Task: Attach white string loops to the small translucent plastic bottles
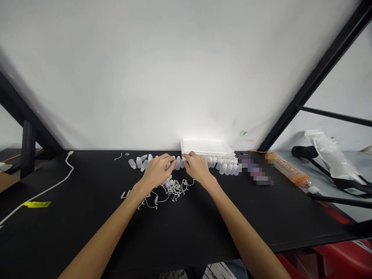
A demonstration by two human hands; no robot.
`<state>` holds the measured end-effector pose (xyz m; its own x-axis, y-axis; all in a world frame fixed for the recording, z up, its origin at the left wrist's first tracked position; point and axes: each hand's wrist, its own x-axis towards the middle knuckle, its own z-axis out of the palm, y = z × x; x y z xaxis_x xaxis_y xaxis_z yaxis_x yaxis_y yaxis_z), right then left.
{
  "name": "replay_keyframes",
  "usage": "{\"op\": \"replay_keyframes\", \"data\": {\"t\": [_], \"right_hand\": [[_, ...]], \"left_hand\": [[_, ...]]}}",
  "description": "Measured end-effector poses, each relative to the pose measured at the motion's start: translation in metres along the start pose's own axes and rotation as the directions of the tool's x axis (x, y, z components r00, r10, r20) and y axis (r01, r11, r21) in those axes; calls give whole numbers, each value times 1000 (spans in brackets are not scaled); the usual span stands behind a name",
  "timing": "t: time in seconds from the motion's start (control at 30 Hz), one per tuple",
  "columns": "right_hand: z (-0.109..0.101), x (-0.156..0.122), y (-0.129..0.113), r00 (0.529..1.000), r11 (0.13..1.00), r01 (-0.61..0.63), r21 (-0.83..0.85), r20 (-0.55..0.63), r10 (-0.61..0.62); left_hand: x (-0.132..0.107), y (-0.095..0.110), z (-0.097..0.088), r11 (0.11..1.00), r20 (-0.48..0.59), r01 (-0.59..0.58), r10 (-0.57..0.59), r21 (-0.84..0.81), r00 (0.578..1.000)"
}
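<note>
My left hand [158,170] and my right hand [197,166] reach forward over a black tabletop [203,228], their fingertips close together. Both sets of fingers are at a row of small white plastic bottles [178,163], though I cannot tell whether they grip one. More of these bottles lie on their sides to either side of my hands. Just below my left hand is a tangle of thin white plastic strips [174,190]. A shallow white tray [207,148] stands behind the row, beyond my right fingertips.
An orange-labelled tube [287,169] and a pixelated, blurred object [255,170] lie right of the bottles. A white cable [66,166] with a yellow tag [37,204] runs along the left. A plastic bag [331,155] lies at far right, and black frame bars rise on both sides.
</note>
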<state>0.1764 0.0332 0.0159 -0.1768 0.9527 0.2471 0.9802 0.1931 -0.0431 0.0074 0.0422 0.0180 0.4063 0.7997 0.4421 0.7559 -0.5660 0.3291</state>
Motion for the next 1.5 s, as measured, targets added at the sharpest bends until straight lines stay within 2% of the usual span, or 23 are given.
{"op": "replay_keyframes", "data": {"t": [0.13,0.23,0.37,0.43,0.57,0.67,0.73,0.8,0.93,1.07,1.13,1.33,1.5], "right_hand": [[7,4,5,1000,1000,7,9,7,-7],[5,2,13,1000,999,-2,52,-21,3],[-9,-7,26,991,971,20,239,-131,11],[-16,-12,29,984,912,69,405,-177,4],[-22,-18,23,987,698,137,703,-154,-39],[-20,-18,20,992,578,121,807,-114,-50],[-19,-17,23,996,547,87,832,-76,-44],[-17,-17,26,998,597,44,801,-8,-63],[-13,-19,27,973,799,51,600,152,-176],[-7,-21,18,970,931,77,358,188,-152],[-3,-21,15,970,948,91,304,190,-154],[4,-22,13,958,941,170,292,173,-227],[1,-21,12,962,941,144,307,181,-207]], "left_hand": [[0,-2,2,1000,11,-13,13,23,1000],[-1,-1,1,1000,-10,-27,27,12,1000],[-3,6,0,997,-45,-71,71,3,996],[-4,10,0,994,-68,-106,107,11,992],[-6,14,0,983,-58,-181,179,-29,982],[-6,13,0,982,17,-158,161,-105,987],[-5,12,0,987,33,-107,111,-117,993],[-4,9,0,993,14,-63,65,-100,998],[-3,3,3,998,-38,-33,32,-45,999],[-3,-1,4,999,-56,-36,36,-11,998],[-3,0,3,999,-56,-34,33,-13,998],[-2,2,1,999,-51,-44,43,-9,998],[-2,0,2,998,-55,-64,64,5,996]]}}
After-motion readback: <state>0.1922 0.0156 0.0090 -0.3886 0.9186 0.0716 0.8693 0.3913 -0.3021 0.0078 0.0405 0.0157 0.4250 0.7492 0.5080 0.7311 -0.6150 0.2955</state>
